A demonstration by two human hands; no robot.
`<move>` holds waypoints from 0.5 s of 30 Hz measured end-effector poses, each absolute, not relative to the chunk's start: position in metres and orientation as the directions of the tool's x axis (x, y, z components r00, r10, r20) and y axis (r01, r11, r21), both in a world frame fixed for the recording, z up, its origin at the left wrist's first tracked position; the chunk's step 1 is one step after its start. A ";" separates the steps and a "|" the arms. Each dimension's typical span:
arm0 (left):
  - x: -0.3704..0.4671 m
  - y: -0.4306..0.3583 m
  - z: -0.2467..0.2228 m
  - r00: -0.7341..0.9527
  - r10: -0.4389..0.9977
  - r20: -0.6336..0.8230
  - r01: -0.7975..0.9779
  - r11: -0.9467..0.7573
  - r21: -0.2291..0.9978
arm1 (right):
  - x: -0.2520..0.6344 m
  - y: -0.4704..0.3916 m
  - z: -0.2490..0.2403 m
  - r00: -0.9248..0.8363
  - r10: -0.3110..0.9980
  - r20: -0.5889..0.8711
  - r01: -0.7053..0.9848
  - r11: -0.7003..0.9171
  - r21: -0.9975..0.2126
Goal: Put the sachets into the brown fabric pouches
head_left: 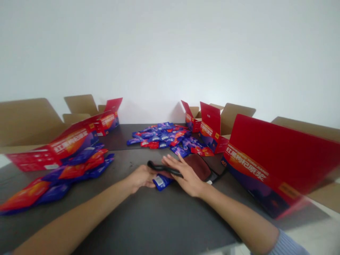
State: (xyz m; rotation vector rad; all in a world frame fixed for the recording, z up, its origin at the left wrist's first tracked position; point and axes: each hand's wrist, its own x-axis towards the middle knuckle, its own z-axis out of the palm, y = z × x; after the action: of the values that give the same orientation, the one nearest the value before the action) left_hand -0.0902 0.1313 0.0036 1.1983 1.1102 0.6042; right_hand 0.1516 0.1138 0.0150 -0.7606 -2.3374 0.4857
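Note:
In the middle of the dark table point(156, 219), my right hand point(187, 177) lies with fingers spread over a dark, black-edged item point(164, 168). My left hand point(142, 179) is at that item's left end, fingers curled; what they grip, if anything, is hidden. Between my hands a blue packet point(161, 182) shows its white label, partly under the dark item. Just right of my right hand lies a brown pad with a black rim point(198, 166).
A pile of blue and red packets point(162, 136) lies behind my hands. More packets point(61, 179) form a row at left. Open red boxes stand left point(69, 143) and right point(257, 170), with smaller ones point(209, 131) behind.

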 end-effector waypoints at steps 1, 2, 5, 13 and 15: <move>-0.091 0.131 0.004 0.348 0.872 -0.345 0.163 0.306 0.938 | 0.153 0.113 0.017 -0.601 0.649 0.467 0.405 0.751 -0.522; -0.091 0.130 0.005 0.331 0.877 -0.350 0.157 0.314 0.936 | 0.153 0.112 0.019 -0.574 0.664 0.479 0.414 0.740 -0.530; -0.090 0.127 0.008 0.298 0.880 -0.370 0.139 0.343 0.929 | 0.152 0.109 0.021 -0.592 0.647 0.480 0.393 0.752 -0.530; -0.086 0.125 0.013 0.286 0.884 -0.369 0.169 0.333 0.928 | 0.136 0.109 0.006 -0.892 0.415 0.179 0.335 0.872 -0.356; -0.086 0.128 0.012 0.324 0.868 -0.376 0.174 0.335 0.926 | 0.139 0.112 0.007 -0.898 0.407 0.168 0.325 0.870 -0.370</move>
State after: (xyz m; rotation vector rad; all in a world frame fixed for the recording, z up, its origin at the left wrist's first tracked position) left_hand -0.0858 0.1277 0.0122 1.1602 1.1730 0.6234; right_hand 0.1387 0.1123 0.0071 -0.5576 -2.8015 0.4929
